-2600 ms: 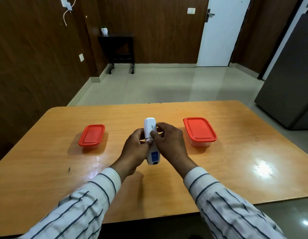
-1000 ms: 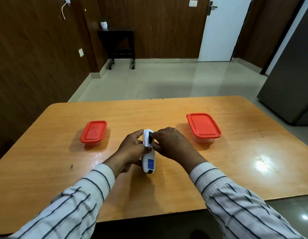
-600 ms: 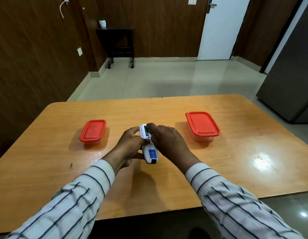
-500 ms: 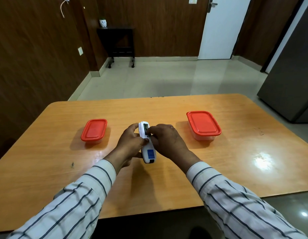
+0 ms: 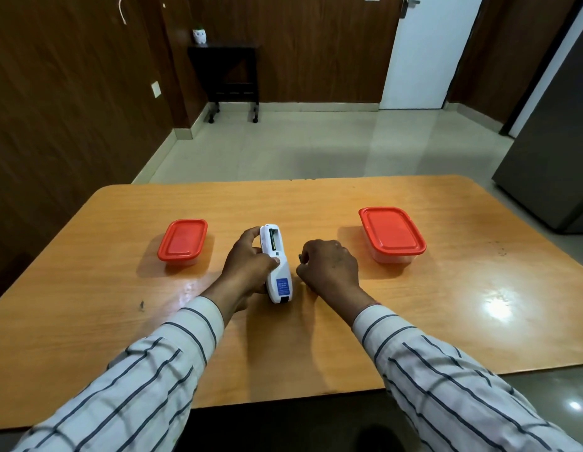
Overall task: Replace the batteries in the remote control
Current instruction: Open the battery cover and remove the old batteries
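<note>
My left hand (image 5: 247, 269) grips a white remote control (image 5: 278, 275) above the middle of the wooden table (image 5: 316, 340). The remote's back faces up, showing a blue label near me. Its battery compartment (image 5: 273, 239) at the far end is uncovered. My right hand (image 5: 329, 265) is just right of the remote, apart from it, with its fingers pinched shut. A small dark tip, apparently a battery (image 5: 299, 256), pokes out between those fingers; the rest is hidden. I do not see the compartment cover.
Two lidded plastic boxes with red lids stand on the table, a smaller one (image 5: 183, 239) at the left and a larger one (image 5: 391, 230) at the right. A grey fridge (image 5: 551, 141) stands beyond the table's right corner.
My right hand has come off the remote's compartment and drawn away to the right, fingers pinched. My left hand has kept hold of the remote and turned its open back upward.
</note>
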